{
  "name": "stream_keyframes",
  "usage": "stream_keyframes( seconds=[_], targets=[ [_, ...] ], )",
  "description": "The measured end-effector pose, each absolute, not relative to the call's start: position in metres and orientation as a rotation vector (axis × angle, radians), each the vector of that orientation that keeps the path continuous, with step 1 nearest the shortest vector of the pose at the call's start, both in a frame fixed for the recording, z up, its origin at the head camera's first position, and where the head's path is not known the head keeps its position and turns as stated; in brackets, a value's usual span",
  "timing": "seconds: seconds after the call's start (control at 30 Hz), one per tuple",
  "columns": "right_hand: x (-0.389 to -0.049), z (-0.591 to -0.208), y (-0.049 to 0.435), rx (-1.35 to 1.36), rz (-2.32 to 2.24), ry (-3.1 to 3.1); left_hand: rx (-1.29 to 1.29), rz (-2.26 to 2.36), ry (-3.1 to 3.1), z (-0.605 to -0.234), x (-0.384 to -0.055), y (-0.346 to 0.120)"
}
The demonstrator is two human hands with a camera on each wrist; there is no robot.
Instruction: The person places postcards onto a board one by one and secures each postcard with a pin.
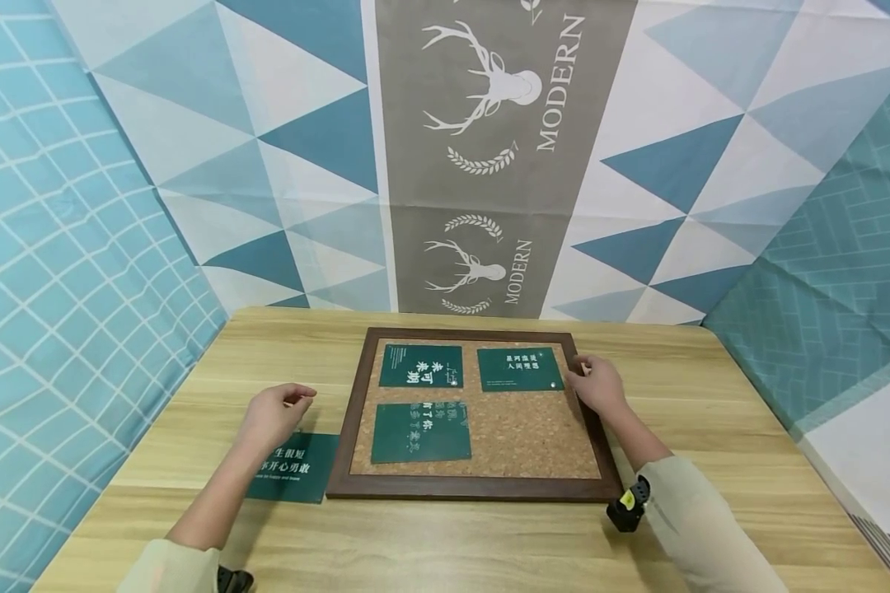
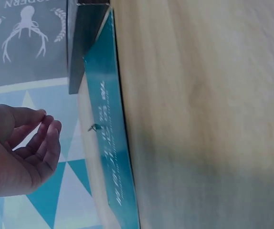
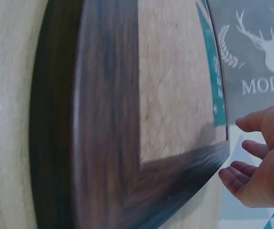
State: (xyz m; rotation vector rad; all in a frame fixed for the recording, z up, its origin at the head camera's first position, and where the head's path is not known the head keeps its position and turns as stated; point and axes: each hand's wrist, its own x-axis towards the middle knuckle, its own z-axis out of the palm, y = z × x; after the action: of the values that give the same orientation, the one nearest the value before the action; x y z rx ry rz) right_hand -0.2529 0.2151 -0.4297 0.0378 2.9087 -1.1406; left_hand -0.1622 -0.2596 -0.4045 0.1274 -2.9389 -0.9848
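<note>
Presumably for easy reach, a loose green card (image 1: 310, 480) lies near left, just beside the corkboard (image 1: 534, 441). Above it hangs the left hand (image 1: 273, 418), thumb and fingertip together; whether they pinch anything, I cannot tell. Three mounted cards (image 1: 421, 432) rest on the board, whose flatness likely keeps them from sliding. Farther right, the right hand (image 1: 599, 385), loosely parted and visibly holding nothing, is at the board's right edge, perhaps steadying it.

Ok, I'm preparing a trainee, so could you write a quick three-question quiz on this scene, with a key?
1. How many green cards lie on the cork board?
2. Which side of the board is the right hand nearest? A: left; B: right; C: front.
3. True or false: another green card lies on the table, left of the board.

Key: 1, three; 2, B; 3, true.
</note>
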Motion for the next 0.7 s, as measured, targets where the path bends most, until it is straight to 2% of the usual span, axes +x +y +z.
stream_keyframes(
  seconds=[0.7],
  targets=[
    [-0.237,-0.413,0.15,-0.314,-1.143,2.849,0.108,-1.159,-2.865,-0.395,-0.166,-0.244]
  ],
)
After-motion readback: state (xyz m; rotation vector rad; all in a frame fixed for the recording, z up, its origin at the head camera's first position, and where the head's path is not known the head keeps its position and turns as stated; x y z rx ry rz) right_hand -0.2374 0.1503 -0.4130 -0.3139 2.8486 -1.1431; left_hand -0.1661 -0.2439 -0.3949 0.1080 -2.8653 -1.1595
